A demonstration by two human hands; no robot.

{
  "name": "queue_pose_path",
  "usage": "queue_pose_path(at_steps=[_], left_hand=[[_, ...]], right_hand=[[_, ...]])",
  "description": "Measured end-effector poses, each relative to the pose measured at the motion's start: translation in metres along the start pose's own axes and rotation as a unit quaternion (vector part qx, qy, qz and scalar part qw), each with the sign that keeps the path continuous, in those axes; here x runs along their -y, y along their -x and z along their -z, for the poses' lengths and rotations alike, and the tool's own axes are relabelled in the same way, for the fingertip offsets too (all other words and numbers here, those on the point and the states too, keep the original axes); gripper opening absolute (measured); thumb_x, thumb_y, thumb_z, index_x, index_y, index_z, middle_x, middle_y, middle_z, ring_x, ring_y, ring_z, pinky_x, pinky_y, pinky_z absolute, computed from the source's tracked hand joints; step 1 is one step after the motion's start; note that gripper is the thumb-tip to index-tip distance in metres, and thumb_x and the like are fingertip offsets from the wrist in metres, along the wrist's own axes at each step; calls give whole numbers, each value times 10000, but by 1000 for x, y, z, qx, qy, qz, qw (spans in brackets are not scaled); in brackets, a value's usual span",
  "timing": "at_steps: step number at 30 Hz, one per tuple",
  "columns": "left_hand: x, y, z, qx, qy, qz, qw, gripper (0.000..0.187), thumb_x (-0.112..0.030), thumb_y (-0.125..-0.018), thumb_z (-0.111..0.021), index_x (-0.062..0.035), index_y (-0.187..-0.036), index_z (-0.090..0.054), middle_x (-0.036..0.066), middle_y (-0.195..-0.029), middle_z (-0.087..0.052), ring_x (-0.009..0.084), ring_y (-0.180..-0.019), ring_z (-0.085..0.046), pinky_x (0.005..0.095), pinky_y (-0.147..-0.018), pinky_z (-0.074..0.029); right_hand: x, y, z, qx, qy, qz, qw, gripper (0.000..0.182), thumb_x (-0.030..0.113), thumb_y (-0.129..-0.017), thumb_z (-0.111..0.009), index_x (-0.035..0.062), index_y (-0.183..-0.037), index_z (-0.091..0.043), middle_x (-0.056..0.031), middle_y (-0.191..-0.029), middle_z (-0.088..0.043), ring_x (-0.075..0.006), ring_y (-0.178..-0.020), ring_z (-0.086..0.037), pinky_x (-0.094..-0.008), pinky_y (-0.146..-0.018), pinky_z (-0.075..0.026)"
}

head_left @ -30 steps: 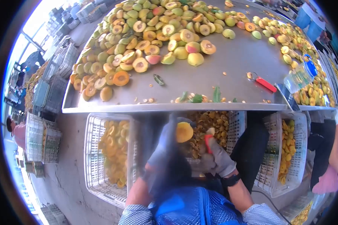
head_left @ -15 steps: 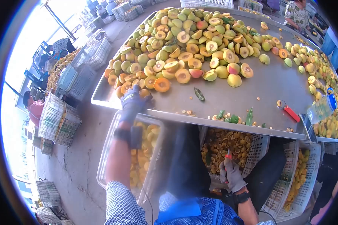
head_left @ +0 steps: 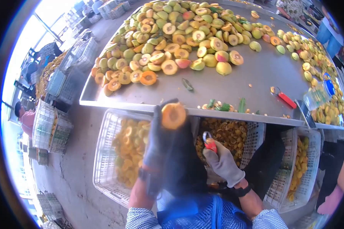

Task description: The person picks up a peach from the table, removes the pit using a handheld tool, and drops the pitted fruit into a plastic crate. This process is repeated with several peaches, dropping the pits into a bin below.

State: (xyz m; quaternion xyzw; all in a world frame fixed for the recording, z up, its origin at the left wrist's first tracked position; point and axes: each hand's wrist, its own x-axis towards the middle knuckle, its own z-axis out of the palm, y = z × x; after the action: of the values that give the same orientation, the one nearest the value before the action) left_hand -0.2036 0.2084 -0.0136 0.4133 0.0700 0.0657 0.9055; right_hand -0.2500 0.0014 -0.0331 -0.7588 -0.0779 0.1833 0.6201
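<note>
A halved orange fruit (head_left: 173,115) is held up in my dark-gloved left hand (head_left: 158,133), its cut face with the pit hollow turned to the camera. My right hand (head_left: 222,162), in a pale grey glove, is closed around a red-handled tool (head_left: 209,144) with a curved metal loop at its tip. Both hands are in front of the table's near edge, apart from each other. Behind them, a pile of whole and halved fruits (head_left: 179,49) lies on the metal table (head_left: 141,100).
Below the table are a white crate (head_left: 101,168) of fruit halves at left, a crate of small pieces (head_left: 233,137) between my legs and more crates at right. A second red tool (head_left: 286,100), leaves and a blue-lidded jar (head_left: 317,97) lie on the table. Other people are at the right.
My left hand has come back from the pile's near left corner with a fruit half. My right hand has risen slightly to the left with the red tool. The view has shifted.
</note>
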Motion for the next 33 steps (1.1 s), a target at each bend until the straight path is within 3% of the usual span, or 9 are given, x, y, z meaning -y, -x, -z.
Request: queue_pose_path(at_steps=[2, 3, 4, 6, 8, 11, 20, 30, 33], left_hand=[[22, 8, -12, 12, -7, 9, 1000, 455, -373, -998, -457, -1, -1254, -500, 128, -1091, -597, 234, -990, -599, 349, -905, -476], [44, 10, -18, -9, -198, -100, 975, 315, -193, -952, -560, -16, -1212, -535, 117, -1085, -603, 196, -950, -601, 323, -846, -495], [49, 9, -15, -38, -150, -4, 988, 297, -41, -877, -615, -31, -1170, -568, 91, -1062, -611, 157, -894, -599, 287, -783, -500], [59, 11, -21, 49, -284, -94, 953, 300, -41, -852, -634, -36, -1148, -585, 81, -1030, -621, 133, -870, -595, 275, -744, -496], [58, 14, -31, 85, -398, -193, 893, 270, -161, -918, -599, -43, -1160, -584, 52, -1003, -624, 107, -833, -570, 254, -702, -479], [60, 17, -38, 49, -279, -47, 958, 410, -400, -997, -453, -53, -1172, -583, -13, -942, -594, 46, -761, -494, 194, -623, -422], [68, 15, -44, -30, -248, 26, 968, 356, -336, -990, -476, -18, -1046, -627, 22, -821, -615, 58, -705, -527, 198, -582, -440], [76, 12, -38, 29, -376, -28, 926, 337, -262, -979, -509, 31, -916, -662, 24, -757, -637, 69, -697, -536, 229, -629, -440], [68, 8, -36, 64, -365, 53, 927, 336, -278, -979, -520, 20, -923, -666, 26, -768, -641, 71, -716, -552, 228, -643, -452]], right_hand=[[20, -2, 4, 12, 26, 41, 999, 331, 299, -941, -570, 33, -1139, -577, -175, -947, -654, -266, -879, -652, -361, -769, -492], [25, -4, 6, 8, 28, 46, 999, 330, 311, -938, -570, 31, -1113, -581, -201, -926, -650, -310, -873, -660, -373, -757, -495], [26, -7, 6, 1, 29, 43, 999, 330, 311, -938, -570, 31, -1113, -581, -201, -926, -650, -310, -873, -660, -373, -757, -495], [21, -12, 4, -57, 47, 121, 990, 299, 311, -951, -570, 18, -1009, -563, -130, -740, -574, -220, -638, -556, -338, -623, -473], [15, -16, 10, -46, 79, 85, 992, 330, 327, -951, -567, 12, -1048, -574, -152, -769, -604, -238, -676, -598, -347, -650, -488], [12, -18, 11, -42, 53, 73, 995, 353, 347, -952, -561, 6, -1041, -575, -159, -759, -605, -250, -689, -614, -355, -653, -489], [2, -13, 11, -31, 46, 36, 998, 333, 327, -946, -566, 11, -1050, -581, -178, -839, -639, -336, -768, -640, -366, -693, -501], [-34, -7, -9, -35, -26, 55, 998, 297, 287, -972, -529, 5, -1048, -583, -48, -769, -571, -138, -696, -523, -302, -637, -453], [-31, -2, -6, -14, -17, 47, 999, 308, 304, -977, -517, 12, -1049, -586, -12, -758, -543, -107, -693, -486, -288, -624, -436]])
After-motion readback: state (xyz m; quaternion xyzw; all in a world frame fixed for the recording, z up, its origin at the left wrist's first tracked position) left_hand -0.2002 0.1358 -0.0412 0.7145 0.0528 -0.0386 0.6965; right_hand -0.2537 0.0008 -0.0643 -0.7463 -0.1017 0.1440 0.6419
